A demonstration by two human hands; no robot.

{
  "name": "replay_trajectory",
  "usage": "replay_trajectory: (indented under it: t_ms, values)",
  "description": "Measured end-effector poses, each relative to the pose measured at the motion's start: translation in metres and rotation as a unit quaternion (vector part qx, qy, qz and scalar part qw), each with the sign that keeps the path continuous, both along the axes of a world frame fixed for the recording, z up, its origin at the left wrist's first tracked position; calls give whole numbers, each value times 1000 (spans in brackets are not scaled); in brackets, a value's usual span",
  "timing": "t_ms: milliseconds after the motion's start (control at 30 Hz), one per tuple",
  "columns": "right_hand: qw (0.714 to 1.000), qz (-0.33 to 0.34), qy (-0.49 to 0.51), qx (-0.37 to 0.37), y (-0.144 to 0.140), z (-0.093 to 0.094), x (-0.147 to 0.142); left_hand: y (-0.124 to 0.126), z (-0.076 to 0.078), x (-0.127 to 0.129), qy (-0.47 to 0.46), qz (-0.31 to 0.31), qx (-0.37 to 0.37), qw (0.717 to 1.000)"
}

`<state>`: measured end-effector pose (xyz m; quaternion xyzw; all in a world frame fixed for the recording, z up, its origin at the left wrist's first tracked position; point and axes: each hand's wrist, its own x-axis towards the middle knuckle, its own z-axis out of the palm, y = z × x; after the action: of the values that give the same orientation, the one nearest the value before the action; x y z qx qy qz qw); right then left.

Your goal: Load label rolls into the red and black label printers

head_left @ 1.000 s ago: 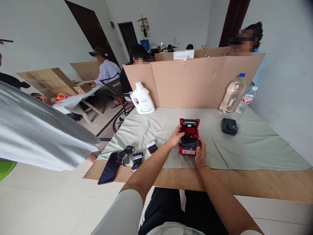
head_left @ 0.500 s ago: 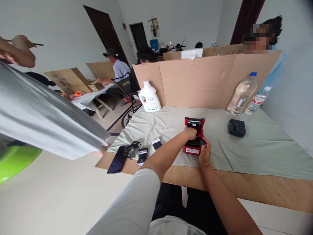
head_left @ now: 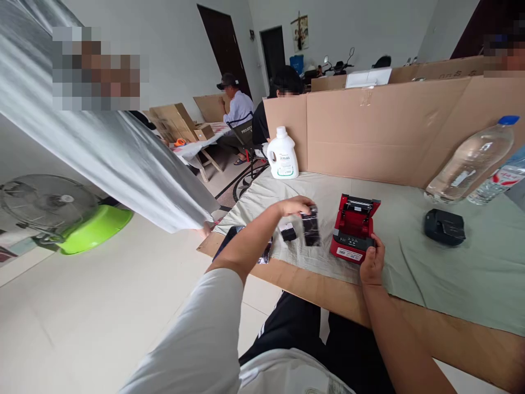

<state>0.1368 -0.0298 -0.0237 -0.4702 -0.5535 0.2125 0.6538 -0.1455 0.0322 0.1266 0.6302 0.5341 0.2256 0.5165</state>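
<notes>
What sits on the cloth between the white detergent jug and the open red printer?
In the head view, only bare pale green cloth lies between the white plastic detergent jug and the open red label printer.

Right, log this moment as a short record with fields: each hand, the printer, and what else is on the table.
left hand: left hand lifts a black roll above the cloth
right hand: right hand steadies the red printer at its front corner
printer: lid open, compartment bare
table: green cloth, white jug, two water bottles, black device, small black roll
nearby: a person in a grey sleeve at left
</notes>
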Motion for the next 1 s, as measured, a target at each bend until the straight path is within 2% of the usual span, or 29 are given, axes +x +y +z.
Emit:
replay_trajectory:
  t_ms: [67, 167, 267, 333, 433, 567, 700, 800, 867, 933, 1000]
  values:
    - [1000, -7, -7, -2, 1, -2, 0, -1, -3, -40, 46, 12, -57, 997]
    - [1000, -12, -23, -2, 3, -4, 1, -6, -21, -81, 149, 58, -96, 982]
    - [1000, -11, -22, 4, 3, -3, 2, -11, -43, -102, 241, 106, -71, 962]
    - [1000, -10, -18, 10, 3, -2, 2, -13, -54, -108, 281, 116, -45, 952]
    - [1000, -14, -20, 15, 2, 0, 1, -16, -62, -116, 300, 109, -31, 947]
    - [1000, -12, -22, 1, 2, 0, 1, -23, -57, -134, 380, 93, -20, 920]
    - [1000, -2, -10, 8, 2, -2, 1, -41, -49, -149, 449, 78, -34, 889]
    - [1000, -6, -7, 16, 2, -3, 0, -56, -48, -151, 493, 41, -29, 868]
    - [1000, -2, -8, 21, 3, -4, 0, -62, -46, -150, 547, -3, -15, 837]
    - [1000, 0, -12, 22, 4, -7, 0, -63, -38, -147, 591, -50, -36, 804]
    - [1000, -3, -16, 21, 5, -9, 0, -61, -21, -139, 603, -77, -90, 789]
